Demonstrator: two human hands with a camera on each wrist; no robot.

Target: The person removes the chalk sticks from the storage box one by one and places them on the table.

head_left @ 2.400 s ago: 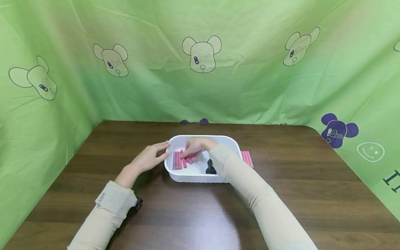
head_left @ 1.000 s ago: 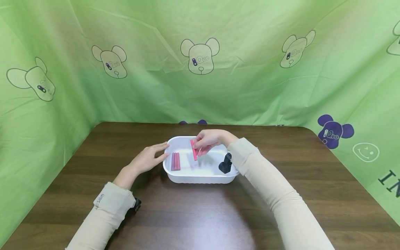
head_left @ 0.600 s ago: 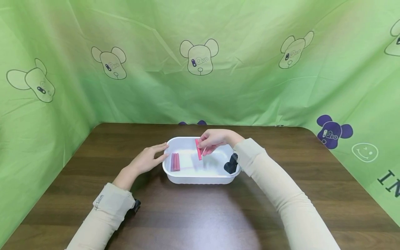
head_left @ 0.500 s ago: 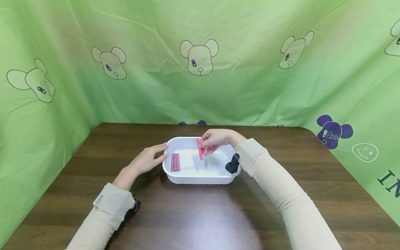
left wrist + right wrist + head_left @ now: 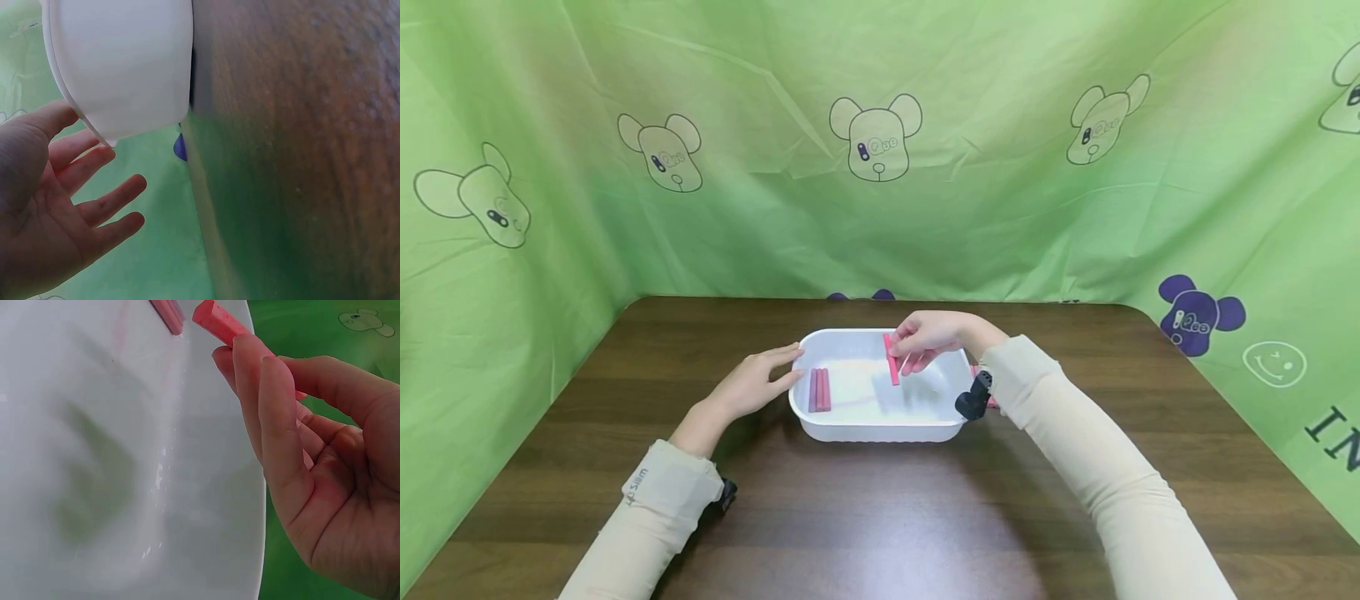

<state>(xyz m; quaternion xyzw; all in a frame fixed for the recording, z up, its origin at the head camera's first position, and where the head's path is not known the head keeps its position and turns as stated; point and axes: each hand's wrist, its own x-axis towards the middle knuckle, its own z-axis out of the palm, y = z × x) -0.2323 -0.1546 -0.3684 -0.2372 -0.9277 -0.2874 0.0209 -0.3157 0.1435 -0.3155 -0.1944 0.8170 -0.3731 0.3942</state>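
Note:
My right hand pinches a bright pink stick, chalk-like in shape, over the white basin. In the right wrist view the stick juts out beyond the fingertips, its flat end showing. My left hand rests at the basin's left rim; in the left wrist view its thumb and fingers lie loosely spread, touching the edge of the basin. Inside the basin at the left, three sticks lie side by side, duller pink and mauve.
The basin stands on a brown wooden table. Outside its right wall, more pink sticks are mostly hidden behind my right wrist and a black wrist camera. A green printed cloth hangs behind and at both sides.
My right hand has lifted the bright pink stick from beside the other sticks in the basin and carried it to the right. My left hand has stayed at the rim.

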